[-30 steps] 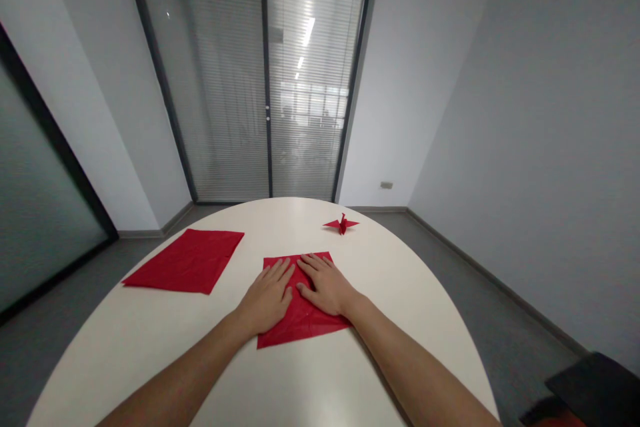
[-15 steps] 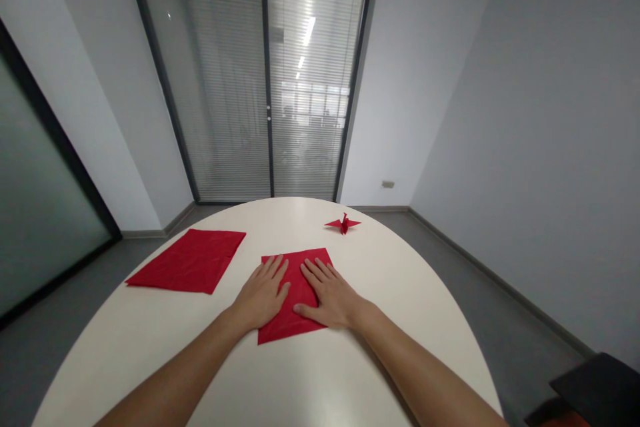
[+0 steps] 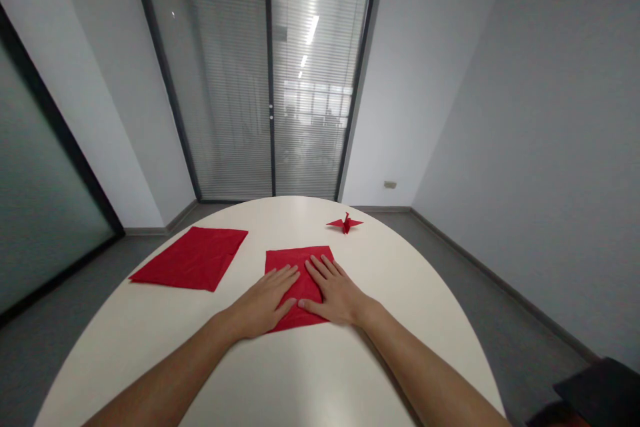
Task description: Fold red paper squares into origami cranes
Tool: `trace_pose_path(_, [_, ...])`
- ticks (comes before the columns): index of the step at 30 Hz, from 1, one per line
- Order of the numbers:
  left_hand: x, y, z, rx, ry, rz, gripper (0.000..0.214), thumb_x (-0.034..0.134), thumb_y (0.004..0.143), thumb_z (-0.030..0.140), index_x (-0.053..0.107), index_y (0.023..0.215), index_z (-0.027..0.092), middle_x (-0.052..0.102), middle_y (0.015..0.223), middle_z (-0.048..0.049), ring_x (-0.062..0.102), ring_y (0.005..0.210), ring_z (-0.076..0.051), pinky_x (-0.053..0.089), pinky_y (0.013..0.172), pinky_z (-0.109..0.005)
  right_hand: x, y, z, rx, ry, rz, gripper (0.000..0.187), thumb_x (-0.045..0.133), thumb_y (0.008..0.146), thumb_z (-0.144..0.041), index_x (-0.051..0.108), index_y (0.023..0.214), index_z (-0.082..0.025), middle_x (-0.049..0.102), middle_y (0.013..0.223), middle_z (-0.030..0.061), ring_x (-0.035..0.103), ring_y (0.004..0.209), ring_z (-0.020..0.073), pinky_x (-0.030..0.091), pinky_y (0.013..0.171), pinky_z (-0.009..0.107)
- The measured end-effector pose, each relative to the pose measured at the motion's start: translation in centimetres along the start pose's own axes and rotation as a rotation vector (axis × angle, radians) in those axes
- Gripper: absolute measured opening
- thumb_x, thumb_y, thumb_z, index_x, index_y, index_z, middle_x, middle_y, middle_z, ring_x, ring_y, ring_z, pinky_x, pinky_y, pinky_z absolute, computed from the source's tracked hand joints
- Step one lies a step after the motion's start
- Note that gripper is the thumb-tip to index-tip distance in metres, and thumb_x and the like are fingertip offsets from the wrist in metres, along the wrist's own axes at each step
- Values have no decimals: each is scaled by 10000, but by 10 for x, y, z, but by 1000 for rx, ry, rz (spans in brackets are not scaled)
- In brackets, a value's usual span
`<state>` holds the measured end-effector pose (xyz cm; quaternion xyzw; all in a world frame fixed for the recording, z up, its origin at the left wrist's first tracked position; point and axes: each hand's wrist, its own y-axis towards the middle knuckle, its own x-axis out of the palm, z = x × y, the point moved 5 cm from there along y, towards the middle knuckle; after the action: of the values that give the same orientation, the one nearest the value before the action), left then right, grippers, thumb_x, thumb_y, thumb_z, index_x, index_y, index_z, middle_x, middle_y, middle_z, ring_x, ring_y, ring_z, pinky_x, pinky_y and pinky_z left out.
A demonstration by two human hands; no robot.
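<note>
A red square sheet of paper (image 3: 296, 258) lies flat on the white table in front of me. My left hand (image 3: 265, 301) rests on its left side, palm down with the fingers stretched out. On the right side of the same sheet, my right hand (image 3: 333, 292) lies flat with its fingers spread. The two thumbs point toward each other near the sheet's lower middle. Parts of the sheet are hidden under both hands. Beyond it stands a folded red paper crane (image 3: 345, 223), touched by neither hand.
More red paper (image 3: 193, 259) lies at the table's left side, its corner by the edge. The round white table (image 3: 280, 387) curves away at both sides. Glass panels with blinds (image 3: 310, 147) stand behind it. A dark object (image 3: 603, 387) shows at the lower right.
My left hand has slid a little right and down on the sheet, its fingers turned more to the right. My right hand stays on the sheet, nearly in place. The view shifted slightly.
</note>
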<state>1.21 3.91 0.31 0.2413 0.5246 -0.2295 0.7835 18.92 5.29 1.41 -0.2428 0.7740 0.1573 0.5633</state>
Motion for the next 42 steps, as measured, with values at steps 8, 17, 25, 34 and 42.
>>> trace_pose_path(8, [-14, -4, 9, 65, -34, 34, 530, 504, 980, 426, 437, 1481, 265, 451, 1538, -61, 380, 1437, -246, 315, 1186, -445, -7, -5, 2, -50, 31, -59, 936, 399, 884, -769, 174, 1583, -189, 129, 1643, 87, 46, 1524, 315, 60, 1234, 478])
trace_pose_path(17, [-15, -8, 14, 51, -30, -105, 682, 473, 955, 593, 327, 1538, 272, 300, 1608, -56, 225, 1500, -286, 214, 1217, -514, -8, -5, 2, -30, 22, -77, 906, 367, 894, -770, 171, 1583, -215, 109, 1645, 91, 26, 1524, 309, 40, 1230, 486])
trace_pose_path(25, [-12, -8, 11, 38, 14, -133, 736, 405, 957, 651, 265, 1559, 251, 239, 1622, -70, 176, 1509, -301, 196, 1215, -520, -8, -6, 4, -23, 21, -61, 908, 388, 888, -769, 163, 1583, -230, 97, 1646, 96, 20, 1525, 308, 18, 1224, 512])
trace_pose_path(34, [-12, -7, -2, 10, 48, -95, 737, 434, 954, 631, 282, 1558, 236, 229, 1624, -91, 169, 1509, -326, 170, 1216, -537, -8, -5, 4, -133, 54, -124, 944, 476, 852, -763, 193, 1577, -229, 123, 1642, 93, 41, 1522, 322, 21, 1226, 517])
trace_pose_path(42, [-28, -10, 8, 106, 4, -59, 665, 627, 877, 515, 467, 1467, 254, 417, 1557, -83, 345, 1448, -321, 270, 1195, -516, -9, -6, 7, -127, 57, -123, 1016, 537, 808, -774, 155, 1582, -239, 101, 1640, 110, 34, 1519, 341, -7, 1219, 539])
